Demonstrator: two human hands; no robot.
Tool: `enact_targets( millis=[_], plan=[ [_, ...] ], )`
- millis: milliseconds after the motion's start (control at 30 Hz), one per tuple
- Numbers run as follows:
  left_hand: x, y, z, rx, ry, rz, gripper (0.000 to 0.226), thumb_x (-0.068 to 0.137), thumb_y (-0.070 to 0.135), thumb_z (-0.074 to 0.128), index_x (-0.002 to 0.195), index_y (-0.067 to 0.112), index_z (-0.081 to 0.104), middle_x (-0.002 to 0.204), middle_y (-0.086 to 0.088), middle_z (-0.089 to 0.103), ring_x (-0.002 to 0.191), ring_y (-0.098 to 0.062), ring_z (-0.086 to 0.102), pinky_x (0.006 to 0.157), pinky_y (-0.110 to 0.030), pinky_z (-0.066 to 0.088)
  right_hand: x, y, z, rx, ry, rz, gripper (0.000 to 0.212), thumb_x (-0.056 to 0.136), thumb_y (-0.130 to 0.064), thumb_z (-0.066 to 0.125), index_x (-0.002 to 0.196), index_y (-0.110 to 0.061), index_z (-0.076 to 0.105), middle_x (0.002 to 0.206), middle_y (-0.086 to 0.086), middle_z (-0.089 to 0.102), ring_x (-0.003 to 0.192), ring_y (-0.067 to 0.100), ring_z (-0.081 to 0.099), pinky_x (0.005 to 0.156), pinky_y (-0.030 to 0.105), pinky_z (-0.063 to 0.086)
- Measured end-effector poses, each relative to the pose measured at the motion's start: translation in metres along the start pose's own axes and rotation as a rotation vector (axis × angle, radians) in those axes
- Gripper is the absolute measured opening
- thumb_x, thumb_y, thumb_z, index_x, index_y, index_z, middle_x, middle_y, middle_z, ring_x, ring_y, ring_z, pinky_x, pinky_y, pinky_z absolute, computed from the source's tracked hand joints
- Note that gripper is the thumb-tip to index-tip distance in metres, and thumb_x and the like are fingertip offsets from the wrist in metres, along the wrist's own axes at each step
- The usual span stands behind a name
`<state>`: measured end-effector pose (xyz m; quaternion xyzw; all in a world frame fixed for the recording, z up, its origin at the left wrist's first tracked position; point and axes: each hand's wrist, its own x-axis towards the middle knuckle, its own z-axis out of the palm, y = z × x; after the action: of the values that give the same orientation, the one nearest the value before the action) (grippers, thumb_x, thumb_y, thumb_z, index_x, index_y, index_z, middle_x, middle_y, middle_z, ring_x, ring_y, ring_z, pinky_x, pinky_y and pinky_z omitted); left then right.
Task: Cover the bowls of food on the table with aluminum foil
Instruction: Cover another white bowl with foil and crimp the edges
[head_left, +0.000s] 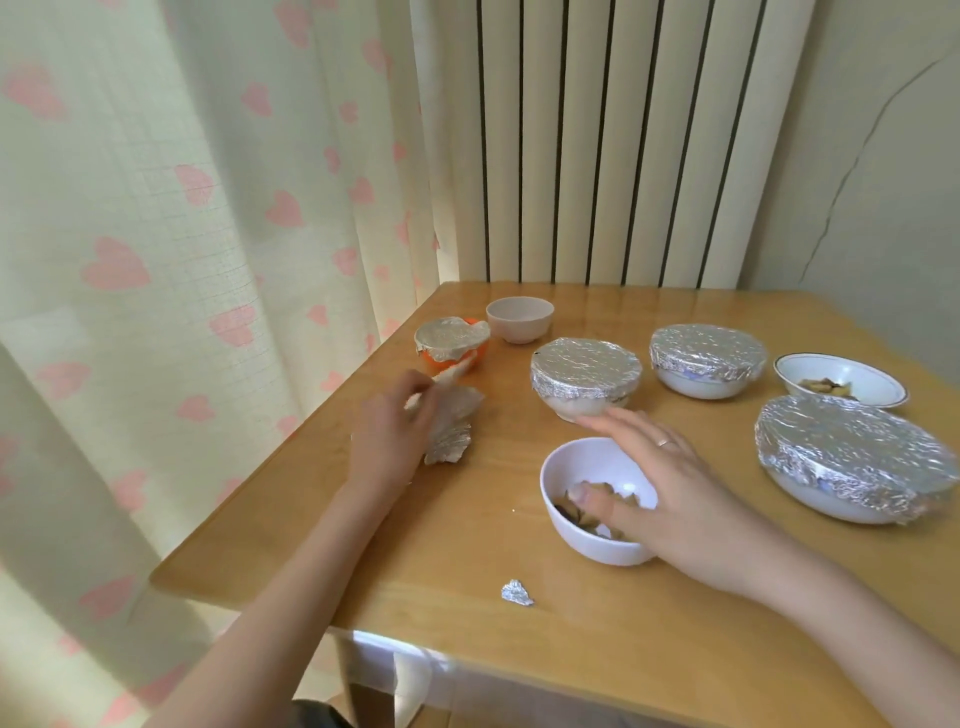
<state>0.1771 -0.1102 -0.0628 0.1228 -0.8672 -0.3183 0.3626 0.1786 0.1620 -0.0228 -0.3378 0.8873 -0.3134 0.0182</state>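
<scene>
Left hand (387, 436) gripping foil (451, 423) on worktop (467, 613); right hand (670, 483) open, flat over bowl (587, 540).

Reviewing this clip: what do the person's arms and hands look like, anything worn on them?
Both forearms are bare, with no sleeves, gloves or watch showing. The right hand wears a thin pale band ring on one finger. The left hand shows no jewellery.

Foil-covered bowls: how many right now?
4. Orange bowl far left, foil loose; white bowl at centre; white bowl behind it to the right; large bowl at right edge. Three other bowls are uncovered.
</scene>
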Motion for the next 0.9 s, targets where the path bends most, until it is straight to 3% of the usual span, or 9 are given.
enact_targets(
  millis=[67, 133, 400, 467, 567, 667, 733, 833, 900],
  plan=[
    [-0.002, 0.009, -0.007, -0.205, 0.222, -0.051, 0.009, 0.098, 0.019, 0.055, 0.09, 0.017, 0.059, 0.079, 0.009, 0.062, 0.072, 0.004, 0.055, 0.064, -0.011, 0.04, 0.003, 0.003, -0.006, 0.121, 0.108, -0.038, 0.06, 0.072, -0.07, 0.043, 0.129, -0.052, 0.037, 0.14, -0.034, 0.03, 0.128, -0.019, 0.017, 0.112, 0.027, 0.019],
    [-0.004, 0.014, -0.011, -0.35, 0.33, -0.126, 0.008, 0.097, 0.016, 0.057, 0.09, 0.014, 0.059, 0.079, 0.009, 0.062, 0.069, 0.01, 0.055, 0.065, -0.006, 0.04, 0.009, 0.007, -0.011, 0.212, 0.163, -0.043, 0.045, 0.081, -0.057, 0.052, 0.125, -0.049, 0.044, 0.132, -0.03, 0.042, 0.125, -0.015, 0.029, 0.104, 0.023, 0.028],
    [0.002, 0.003, -0.015, -0.505, 0.509, -0.237, 0.009, 0.094, 0.023, 0.063, 0.089, 0.02, 0.057, 0.084, 0.011, 0.061, 0.076, 0.008, 0.056, 0.065, -0.006, 0.042, 0.03, 0.016, -0.004, 0.445, 0.296, -0.083, 0.024, 0.09, -0.023, 0.06, 0.111, -0.036, 0.059, 0.117, -0.022, 0.06, 0.119, -0.005, 0.049, 0.102, 0.024, 0.037],
    [0.002, 0.007, -0.019, -0.517, 0.553, -0.262, 0.01, 0.095, 0.027, 0.061, 0.092, 0.02, 0.055, 0.086, 0.007, 0.061, 0.081, -0.001, 0.057, 0.065, -0.007, 0.042, 0.038, 0.01, -0.006, 0.472, 0.312, -0.076, 0.022, 0.09, -0.021, 0.06, 0.109, -0.033, 0.059, 0.116, -0.019, 0.061, 0.116, -0.003, 0.052, 0.099, 0.02, 0.038],
    [0.0, 0.018, -0.024, -0.646, 0.488, -0.36, 0.013, 0.095, 0.035, 0.062, 0.086, 0.03, 0.054, 0.088, 0.002, 0.066, 0.074, -0.009, 0.061, 0.059, -0.023, 0.048, 0.054, -0.003, -0.012, 0.517, 0.312, -0.035, 0.025, 0.091, -0.024, 0.061, 0.115, -0.025, 0.058, 0.116, -0.014, 0.06, 0.111, -0.002, 0.054, 0.098, 0.02, 0.042],
    [-0.01, 0.04, -0.023, -0.755, 0.365, -0.392, 0.011, 0.095, 0.03, 0.062, 0.087, 0.026, 0.055, 0.075, 0.007, 0.065, 0.062, -0.007, 0.057, 0.052, -0.026, 0.045, 0.071, -0.019, -0.014, 0.573, 0.182, 0.103, 0.043, 0.086, -0.044, 0.061, 0.123, -0.024, 0.053, 0.116, -0.012, 0.06, 0.105, 0.004, 0.058, 0.087, 0.021, 0.048],
    [-0.019, 0.057, -0.018, -0.792, 0.285, -0.378, 0.011, 0.095, 0.024, 0.062, 0.085, 0.022, 0.056, 0.064, 0.006, 0.059, 0.06, -0.011, 0.051, 0.056, -0.029, 0.04, 0.076, -0.025, -0.012, 0.689, 0.134, 0.195, 0.04, 0.084, -0.05, 0.063, 0.112, -0.022, 0.057, 0.106, -0.01, 0.066, 0.095, 0.009, 0.064, 0.086, 0.03, 0.053],
    [-0.032, 0.079, -0.013, -0.816, 0.125, -0.395, 0.009, 0.092, 0.017, 0.066, 0.093, 0.014, 0.057, 0.059, 0.007, 0.055, 0.053, -0.011, 0.048, 0.049, -0.027, 0.038, 0.071, -0.024, -0.012, 0.83, 0.293, 0.241, 0.022, 0.086, -0.035, 0.068, 0.099, -0.018, 0.063, 0.084, -0.013, 0.067, 0.079, 0.002, 0.066, 0.067, 0.018, 0.052],
    [-0.043, 0.089, -0.01, -0.807, 0.004, -0.426, 0.023, 0.086, 0.012, 0.071, 0.102, 0.01, 0.055, 0.067, 0.0, 0.057, 0.049, -0.007, 0.052, 0.041, -0.022, 0.041, 0.062, -0.011, -0.013, 0.678, 0.407, 0.274, 0.042, 0.084, -0.035, 0.07, 0.119, -0.015, 0.058, 0.1, -0.016, 0.061, 0.086, 0.004, 0.061, 0.07, 0.024, 0.049]
  ],
)
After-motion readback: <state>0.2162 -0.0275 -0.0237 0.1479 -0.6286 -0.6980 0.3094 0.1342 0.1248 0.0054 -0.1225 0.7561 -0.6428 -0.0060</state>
